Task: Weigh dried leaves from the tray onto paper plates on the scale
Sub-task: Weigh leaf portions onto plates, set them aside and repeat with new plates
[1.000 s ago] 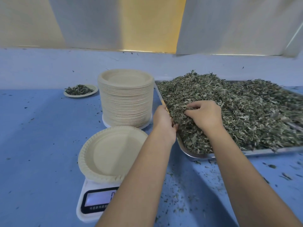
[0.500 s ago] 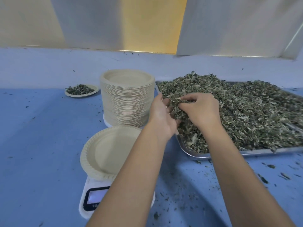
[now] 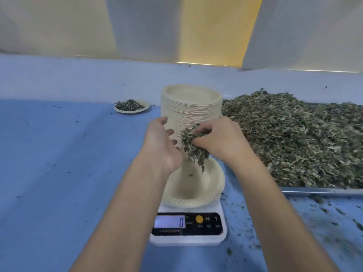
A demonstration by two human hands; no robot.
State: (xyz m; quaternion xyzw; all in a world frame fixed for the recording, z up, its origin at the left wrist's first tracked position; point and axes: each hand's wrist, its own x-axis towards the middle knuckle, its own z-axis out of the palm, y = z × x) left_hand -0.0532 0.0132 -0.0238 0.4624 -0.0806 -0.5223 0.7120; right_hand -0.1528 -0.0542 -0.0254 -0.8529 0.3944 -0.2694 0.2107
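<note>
Carrying step: right hand (image 3: 222,142) grip clamped on a clump of dried leaves (image 3: 193,150), held over the paper plate (image 3: 196,185) on the scale (image 3: 188,239) near the bench (image 3: 59,173) front edge. Left hand (image 3: 161,146) grip apart, fingers straight, just beside the clump. The display (image 3: 170,221) reads 0; plate bare but for one fleck. Next, likely: release gently over the plate's middle and watch the reading. Half a second ago both hands were in the tray (image 3: 314,191) at the right edge, gathering.

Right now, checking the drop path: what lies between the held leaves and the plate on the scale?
Head view: nothing. The leaves in the right hand hang over the plate, air beneath; the left hand is beside them.
</note>
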